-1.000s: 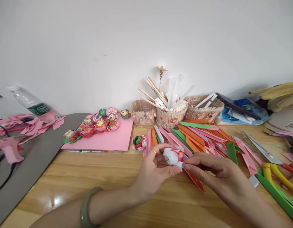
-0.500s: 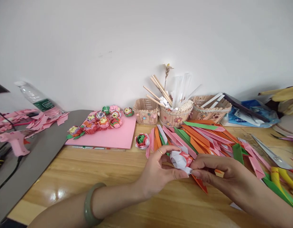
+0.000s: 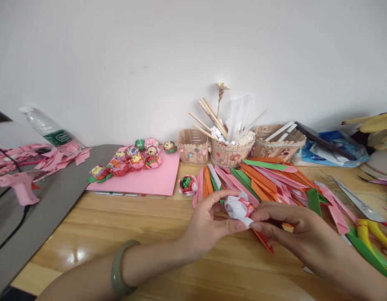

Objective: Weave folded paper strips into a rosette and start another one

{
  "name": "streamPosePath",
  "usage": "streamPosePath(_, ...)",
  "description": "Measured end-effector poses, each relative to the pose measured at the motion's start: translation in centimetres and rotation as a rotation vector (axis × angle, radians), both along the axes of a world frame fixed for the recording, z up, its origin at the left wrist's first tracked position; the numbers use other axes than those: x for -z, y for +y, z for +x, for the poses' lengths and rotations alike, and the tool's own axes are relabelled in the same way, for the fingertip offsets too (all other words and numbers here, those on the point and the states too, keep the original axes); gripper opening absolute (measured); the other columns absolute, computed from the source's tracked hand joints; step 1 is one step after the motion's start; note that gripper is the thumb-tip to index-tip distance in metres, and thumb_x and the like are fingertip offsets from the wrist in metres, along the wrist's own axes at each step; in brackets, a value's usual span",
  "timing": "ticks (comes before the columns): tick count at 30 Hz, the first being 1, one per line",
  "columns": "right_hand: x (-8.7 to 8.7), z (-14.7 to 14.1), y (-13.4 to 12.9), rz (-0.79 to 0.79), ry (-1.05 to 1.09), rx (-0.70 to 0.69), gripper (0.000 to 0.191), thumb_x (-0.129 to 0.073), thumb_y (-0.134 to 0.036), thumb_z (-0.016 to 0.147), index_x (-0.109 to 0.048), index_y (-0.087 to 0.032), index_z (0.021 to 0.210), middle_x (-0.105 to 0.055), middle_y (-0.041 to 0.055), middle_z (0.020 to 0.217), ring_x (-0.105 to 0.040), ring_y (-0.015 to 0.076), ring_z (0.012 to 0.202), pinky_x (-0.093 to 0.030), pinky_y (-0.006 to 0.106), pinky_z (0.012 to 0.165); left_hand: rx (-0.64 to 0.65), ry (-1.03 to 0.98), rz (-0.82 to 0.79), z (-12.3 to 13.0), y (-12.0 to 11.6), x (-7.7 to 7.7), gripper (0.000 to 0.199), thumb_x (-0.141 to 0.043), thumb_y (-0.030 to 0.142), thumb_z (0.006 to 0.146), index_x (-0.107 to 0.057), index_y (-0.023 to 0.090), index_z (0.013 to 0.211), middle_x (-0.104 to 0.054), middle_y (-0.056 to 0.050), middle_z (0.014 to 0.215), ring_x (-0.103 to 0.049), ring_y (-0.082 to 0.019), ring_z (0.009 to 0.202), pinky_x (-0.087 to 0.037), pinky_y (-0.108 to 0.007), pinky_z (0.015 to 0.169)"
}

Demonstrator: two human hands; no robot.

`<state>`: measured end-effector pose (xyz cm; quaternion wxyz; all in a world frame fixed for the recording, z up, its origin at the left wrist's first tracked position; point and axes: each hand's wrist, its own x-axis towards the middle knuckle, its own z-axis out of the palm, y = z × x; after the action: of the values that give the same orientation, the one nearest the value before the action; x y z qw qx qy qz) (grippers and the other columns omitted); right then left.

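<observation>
Between my two hands is a folded paper flower [image 3: 236, 207], white on the outside with red and pink petals on its right side. My left hand [image 3: 209, 225] curls round it, index finger over the top and thumb below. The fingertips of my right hand [image 3: 275, 223] pinch a white paper flap at its lower right; part of the flower is hidden behind them. Just beyond lies a pile of folded paper strips [image 3: 262, 182] in orange, pink, green and white. A finished-looking paper flower [image 3: 187, 185] with a green and red centre rests left of the pile.
Several paper flowers [image 3: 137, 161] sit on pink paper [image 3: 156, 182]. Craft-stick baskets [image 3: 193, 149] stand along the wall, the middle one holding sticks. A pink glue gun [image 3: 21, 186] and a plastic bottle [image 3: 52, 129] are at left, scissors [image 3: 359, 202] with yellow handles at right.
Almost nothing differs. The flower has turned very slightly in my fingers, and both hands keep nearly the same place and grip.
</observation>
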<state>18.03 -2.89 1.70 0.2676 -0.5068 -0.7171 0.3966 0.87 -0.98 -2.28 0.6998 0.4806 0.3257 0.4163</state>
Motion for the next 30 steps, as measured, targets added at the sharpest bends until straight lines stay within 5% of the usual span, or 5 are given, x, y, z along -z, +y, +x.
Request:
streamPosePath(6,1.2,-0.1,0.1,0.054,-0.051,0.063,0.02,-0.062,-0.034,0.07,-0.057,-0.02,0.056,-0.055,-0.0029,0.048,-0.046,0.0109,0.045,-0.035,0.021,0.041,0.033,0.015,-0.01,0.0,-0.2,-0.1,0.045,-0.076,0.023,0.059,-0.058,0.02,0.101,-0.062,-0.002,0.089,-0.055,-0.014,0.082,-0.043,-0.027,0.075)
streamPosePath(19,0.9,-0.5,-1.1,0.544,-0.046,0.122,0.009,-0.056,-0.025,0.08,-0.062,-0.019,0.081,-0.062,0.0004,0.066,-0.057,0.0109,0.052,-0.047,0.021,0.046,-0.071,-0.129,-0.064,0.3,-0.2,0.2,0.039,-0.074,0.014,0.06,-0.051,0.021,0.091,-0.062,0.001,0.088,-0.057,-0.013,0.081,-0.043,-0.026,0.076)
streamPosePath(26,0.7,-0.8,-0.5,0.423,-0.031,0.08,0.019,-0.052,-0.025,0.084,-0.057,-0.02,0.066,-0.06,-0.0021,0.057,-0.057,0.0105,0.05,-0.044,0.018,0.041,-0.037,-0.122,-0.04,0.3,-0.2,0.3,0.043,-0.076,0.013,0.057,-0.049,0.02,0.09,-0.063,-0.001,0.09,-0.059,-0.015,0.081,-0.045,-0.028,0.075)
streamPosePath(30,1.3,-0.3,-1.3,0.814,-0.232,0.085,0.013,-0.047,-0.015,0.086,-0.06,-0.017,0.087,-0.067,0.0045,0.076,-0.063,0.0131,0.062,-0.049,0.022,0.052,-0.085,-0.136,-0.042,0.4,-0.2,0.3,0.041,-0.075,0.013,0.059,-0.049,0.02,0.09,-0.063,0.0,0.091,-0.059,-0.014,0.083,-0.045,-0.027,0.076)
